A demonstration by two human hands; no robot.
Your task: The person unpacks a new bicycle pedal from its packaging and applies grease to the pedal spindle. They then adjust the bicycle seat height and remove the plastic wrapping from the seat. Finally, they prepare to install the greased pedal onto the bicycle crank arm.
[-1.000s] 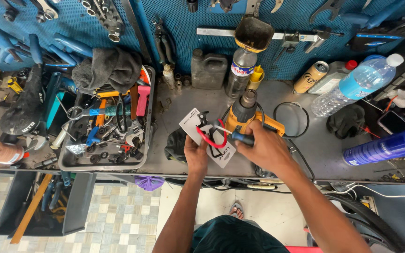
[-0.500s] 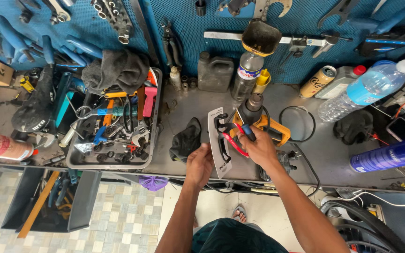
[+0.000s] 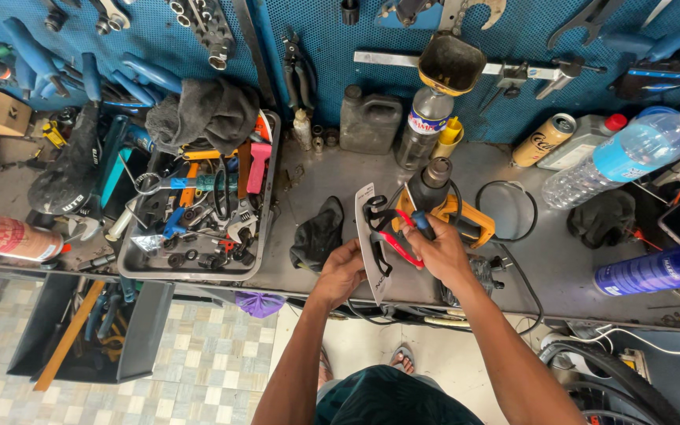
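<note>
Head view. A white card package (image 3: pixel 369 244) with a tool in red and black strapped to its face is held upright on edge near the front edge of the metal workbench (image 3: pixel 545 260). The package's lower end is gripped by the left hand (image 3: pixel 341 271), fingers closed around it. The right hand (image 3: pixel 438 250) is closed on the red and black tool (image 3: pixel 391 236) at the face of the card; a blue-tipped piece is pinched between its fingers.

Just behind the right hand a yellow and black heat gun (image 3: pixel 442 201) is seen lying on the bench, with a black cable (image 3: pixel 513 212) looped to its right. A crumpled black glove (image 3: pixel 318 234) lies just left of the package. A grey tray (image 3: pixel 265 201) full of loose hand tools sits at the left end of the bench. Along the back edge stand a dark jerry can (image 3: pixel 369 118), a plastic bottle (image 3: pixel 426 126) and a drinks can (image 3: pixel 543 140). A blue spray can (image 3: pixel 655 267) lies at the right end. Tools are hung on the blue pegboard (image 3: pixel 316 31) behind.
</note>
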